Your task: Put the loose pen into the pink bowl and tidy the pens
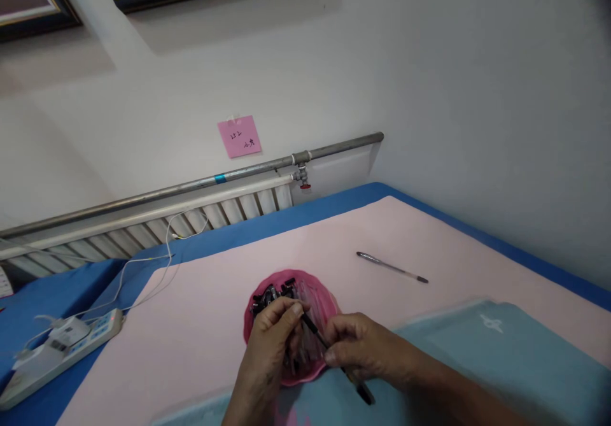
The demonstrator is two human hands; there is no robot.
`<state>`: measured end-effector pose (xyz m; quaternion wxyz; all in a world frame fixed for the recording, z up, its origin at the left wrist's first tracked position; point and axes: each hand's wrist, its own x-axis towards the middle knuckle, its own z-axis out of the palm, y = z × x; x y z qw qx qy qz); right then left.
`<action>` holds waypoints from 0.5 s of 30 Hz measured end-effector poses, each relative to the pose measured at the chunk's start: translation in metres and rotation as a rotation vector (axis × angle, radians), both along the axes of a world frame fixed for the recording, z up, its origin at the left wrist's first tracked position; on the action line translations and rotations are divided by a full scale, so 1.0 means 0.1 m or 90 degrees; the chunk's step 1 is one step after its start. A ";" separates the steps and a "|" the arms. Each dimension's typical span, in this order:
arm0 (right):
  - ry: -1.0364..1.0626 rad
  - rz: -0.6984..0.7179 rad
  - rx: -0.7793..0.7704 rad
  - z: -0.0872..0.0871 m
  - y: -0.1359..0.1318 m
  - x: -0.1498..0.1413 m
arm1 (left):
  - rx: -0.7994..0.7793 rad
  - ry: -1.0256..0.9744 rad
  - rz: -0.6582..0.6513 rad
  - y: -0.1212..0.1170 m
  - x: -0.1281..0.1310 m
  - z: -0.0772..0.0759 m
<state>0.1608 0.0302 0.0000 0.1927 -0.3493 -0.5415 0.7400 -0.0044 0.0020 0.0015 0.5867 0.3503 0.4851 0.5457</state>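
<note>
A pink bowl (pixel 319 291) of small black pen parts and clear pen tubes sits on the pink cloth (pixel 200 324). My left hand (pixel 270 337) is over the bowl, fingers pinched on the top end of a black pen (pixel 312 327). My right hand (pixel 360 348) grips the same pen lower down; its black tip (pixel 365 395) sticks out below my fist. A finished clear pen (pixel 391 267) lies apart to the upper right on the cloth.
A blue table cover (pixel 296 213) edges the pink cloth. A light blue mat (pixel 501 356) lies at the front right. A white power strip (pixel 62 349) with cables sits at the left. A radiator (pixel 157 225) and pipe run along the wall.
</note>
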 end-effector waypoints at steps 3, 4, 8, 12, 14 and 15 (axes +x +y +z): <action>-0.039 -0.039 0.049 -0.01 0.00 0.00 | 0.002 0.038 0.069 0.01 -0.04 0.01; -0.049 -0.047 0.060 0.00 0.00 0.00 | 0.010 0.055 0.102 0.02 -0.07 0.02; -0.059 -0.082 0.079 0.03 0.02 0.04 | 0.019 0.123 0.210 0.02 -0.20 0.07; -0.021 -0.127 0.063 0.07 0.07 0.07 | -0.016 0.222 0.223 0.04 -0.31 0.10; 0.004 -0.151 0.051 0.07 0.08 0.08 | -0.006 0.280 0.215 0.04 -0.31 0.10; 0.016 -0.164 0.046 0.07 0.09 0.07 | 0.002 0.313 0.203 0.04 -0.29 0.10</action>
